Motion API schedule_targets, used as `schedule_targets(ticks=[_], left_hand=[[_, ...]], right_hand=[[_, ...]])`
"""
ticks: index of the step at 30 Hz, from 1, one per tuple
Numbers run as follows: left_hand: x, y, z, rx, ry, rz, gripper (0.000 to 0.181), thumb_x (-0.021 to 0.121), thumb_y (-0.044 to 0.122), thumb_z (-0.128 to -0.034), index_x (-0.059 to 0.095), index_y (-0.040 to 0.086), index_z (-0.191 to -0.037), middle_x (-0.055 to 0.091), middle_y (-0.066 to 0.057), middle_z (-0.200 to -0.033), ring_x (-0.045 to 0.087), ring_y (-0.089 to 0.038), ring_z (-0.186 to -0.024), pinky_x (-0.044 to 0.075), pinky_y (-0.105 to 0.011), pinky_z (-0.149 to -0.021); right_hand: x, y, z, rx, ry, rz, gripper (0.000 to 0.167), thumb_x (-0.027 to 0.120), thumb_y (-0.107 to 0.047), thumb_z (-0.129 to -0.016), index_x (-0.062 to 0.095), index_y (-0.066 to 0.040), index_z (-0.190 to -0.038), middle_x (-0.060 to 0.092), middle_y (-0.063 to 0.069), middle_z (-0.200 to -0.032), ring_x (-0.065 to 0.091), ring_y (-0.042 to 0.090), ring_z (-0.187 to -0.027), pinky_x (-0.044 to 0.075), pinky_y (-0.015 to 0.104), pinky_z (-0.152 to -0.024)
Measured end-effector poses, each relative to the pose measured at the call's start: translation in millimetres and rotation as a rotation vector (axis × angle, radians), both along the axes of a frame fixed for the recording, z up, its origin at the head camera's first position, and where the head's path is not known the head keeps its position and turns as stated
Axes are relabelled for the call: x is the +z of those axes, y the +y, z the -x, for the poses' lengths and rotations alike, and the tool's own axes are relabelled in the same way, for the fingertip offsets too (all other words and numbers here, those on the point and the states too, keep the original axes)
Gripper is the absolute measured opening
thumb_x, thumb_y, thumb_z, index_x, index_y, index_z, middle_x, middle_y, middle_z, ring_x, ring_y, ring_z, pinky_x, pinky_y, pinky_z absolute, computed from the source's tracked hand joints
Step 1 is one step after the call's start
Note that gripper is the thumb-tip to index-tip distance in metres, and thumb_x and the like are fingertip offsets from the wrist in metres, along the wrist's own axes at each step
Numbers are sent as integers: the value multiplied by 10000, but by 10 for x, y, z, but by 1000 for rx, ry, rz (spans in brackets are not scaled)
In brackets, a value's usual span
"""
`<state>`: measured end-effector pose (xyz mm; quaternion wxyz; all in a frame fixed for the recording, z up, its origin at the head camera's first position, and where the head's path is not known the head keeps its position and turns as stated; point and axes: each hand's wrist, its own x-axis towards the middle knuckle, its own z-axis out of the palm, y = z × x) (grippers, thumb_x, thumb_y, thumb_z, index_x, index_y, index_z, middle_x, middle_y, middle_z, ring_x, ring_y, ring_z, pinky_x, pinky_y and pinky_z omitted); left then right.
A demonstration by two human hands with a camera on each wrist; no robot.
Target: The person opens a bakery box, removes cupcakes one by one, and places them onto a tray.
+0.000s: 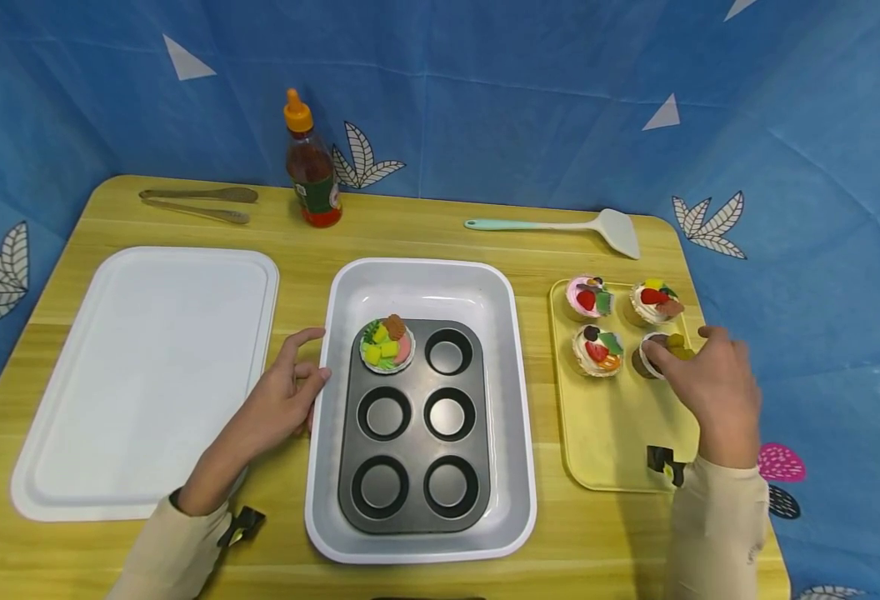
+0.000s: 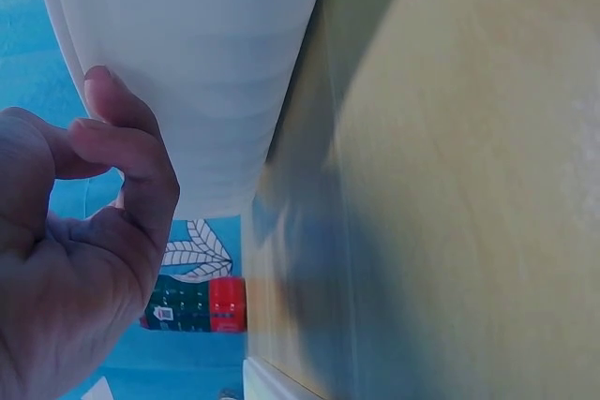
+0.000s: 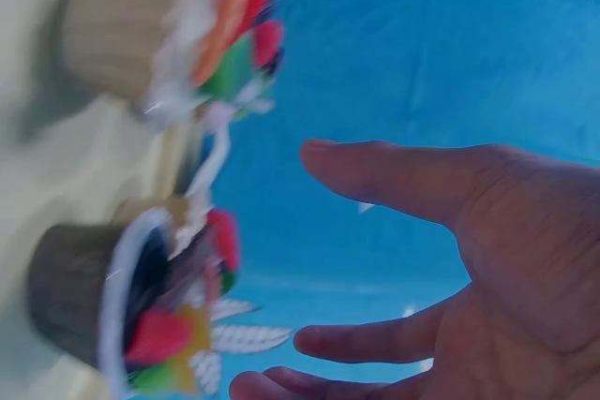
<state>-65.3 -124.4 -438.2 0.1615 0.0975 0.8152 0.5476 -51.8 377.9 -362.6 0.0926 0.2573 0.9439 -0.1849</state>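
A deep white pan (image 1: 421,546) holds a grey muffin tin (image 1: 417,425), with a fruit-topped toy cupcake (image 1: 386,343) in its back left cup. My left hand (image 1: 282,396) holds the pan's left rim, thumb at the edge; bent fingers (image 2: 141,152) touch the outer wall. On the right, my right hand (image 1: 710,379) hovers at a dark-cased cupcake (image 1: 644,364). Its fingers (image 3: 375,339) are spread and look apart from the nearby cupcakes in the right wrist view. Three more cupcakes, one pink-topped (image 1: 588,297), share the yellow tray (image 1: 612,450).
A white tray (image 1: 147,375) lies at the left. Along the back are tongs (image 1: 200,200), a red sauce bottle (image 1: 314,167) and a spatula (image 1: 560,225). A blue patterned cloth (image 1: 485,100) hangs behind the wooden table (image 1: 290,558).
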Motion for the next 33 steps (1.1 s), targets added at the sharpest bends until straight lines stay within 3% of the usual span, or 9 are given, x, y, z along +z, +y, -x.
schedule_targets(ticks=[5,11,19,24,33], left_hand=[[-3,2,1,3,-7,6,552,498,137,-1059,209,116,-1529,602,-88,-718,537,-285,-421,450,-345,-406],[6,-9,-4,7,0,7,548,493,135,-1061,205,121,-1528,611,-92,-737,534,-262,-417,452,-347,-408],[-2,-2,5,-11,-8,-20,552,492,145,-1063,198,120,-1529,623,-103,-765,537,-308,-422,457,-354,-409],[-7,2,14,-11,-11,-24,553,493,148,-1063,199,129,-1530,624,-102,-761,535,-302,-419,453,-354,-405],[-17,-7,12,-12,-11,-28,552,504,138,-1058,211,117,-1525,625,-119,-761,535,-338,-418,454,-352,-400]], right_hand=[[157,-218,10,48,82,5,979,589,-647,-894,340,108,-1465,372,400,-1381,404,553,-1203,381,693,-862],[244,-544,105,152,174,89,861,678,-538,-892,402,59,-1448,442,327,-1344,489,453,-1127,429,594,-810],[245,-975,256,263,143,121,896,734,-521,-861,390,36,-1473,457,307,-1347,553,426,-1040,446,614,-841],[228,-1250,332,353,129,131,865,744,-523,-851,417,14,-1446,462,255,-1344,544,407,-1107,449,604,-881],[123,-1719,482,528,103,148,885,798,-507,-802,436,-43,-1463,476,201,-1330,591,342,-957,508,500,-814]])
